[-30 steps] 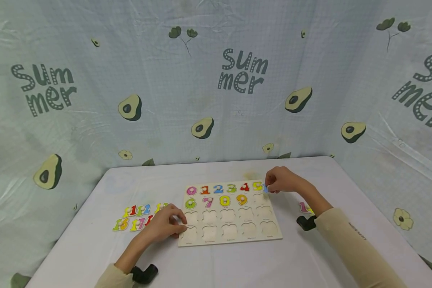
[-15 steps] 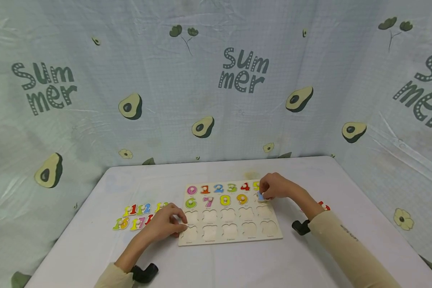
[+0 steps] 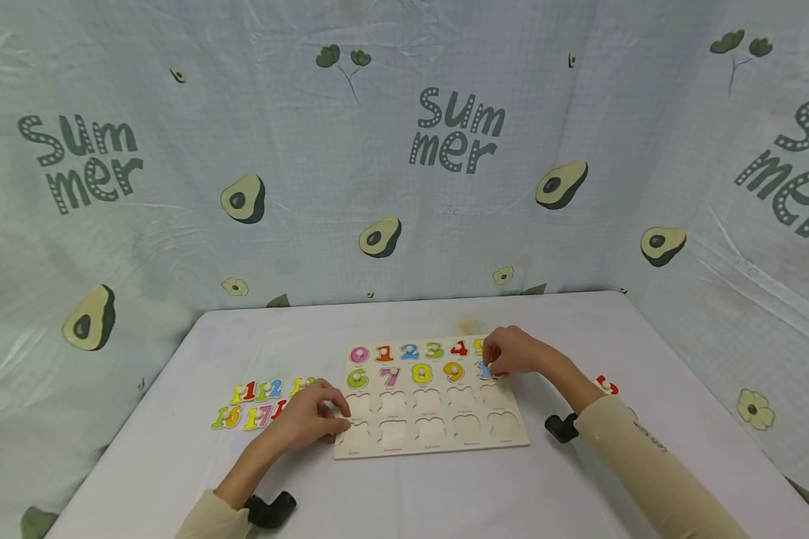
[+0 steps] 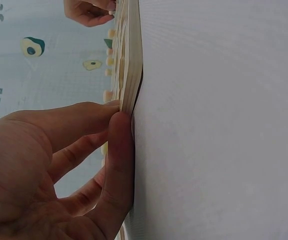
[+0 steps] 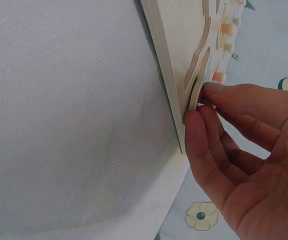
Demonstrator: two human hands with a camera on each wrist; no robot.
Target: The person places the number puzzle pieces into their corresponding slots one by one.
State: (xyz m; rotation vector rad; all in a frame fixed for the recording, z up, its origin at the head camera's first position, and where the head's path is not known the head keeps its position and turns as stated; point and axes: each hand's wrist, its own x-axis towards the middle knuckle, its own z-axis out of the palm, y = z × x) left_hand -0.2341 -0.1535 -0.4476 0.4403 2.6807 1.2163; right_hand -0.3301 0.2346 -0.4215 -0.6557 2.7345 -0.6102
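A blue number piece (image 3: pixel 486 370), its digit 1 showing and the rest hidden by fingers, is at the right end of the second row of a wooden number puzzle board (image 3: pixel 410 434). It lies directly under the fingertips of the right hand (image 3: pixel 510 350), whose thumb and fingers pinch it in a narrow grip. The right wrist view shows the piece at its recess, with a dark gap beneath one edge, so it does not look flush there.

Left of it in the same row sit the green 6 (image 3: pixel 357 379), pink 7 (image 3: pixel 389 377), yellow 8 (image 3: pixel 421 375) and orange 9 (image 3: pixel 454 373). The row above runs 0 to 4, then a yellow 5 (image 3: pixel 479 346) partly covered by the right hand. The two nearer rows show bare recesses.

The left hand (image 3: pixel 308 419) holds the board's left edge near its front corner, thumb and finger close together on the rim.

Beyond the left hand lie loose pieces, among them 11 (image 3: pixel 244 392), 12 (image 3: pixel 270 390), 16 (image 3: pixel 226 418) and 17 (image 3: pixel 258 416); others are partly hidden by the hand. A red piece (image 3: pixel 607 385) lies beside the right forearm, partly covered. All rest on a white table (image 3: pixel 445 494) before an avocado-print cloth (image 3: pixel 310 150).
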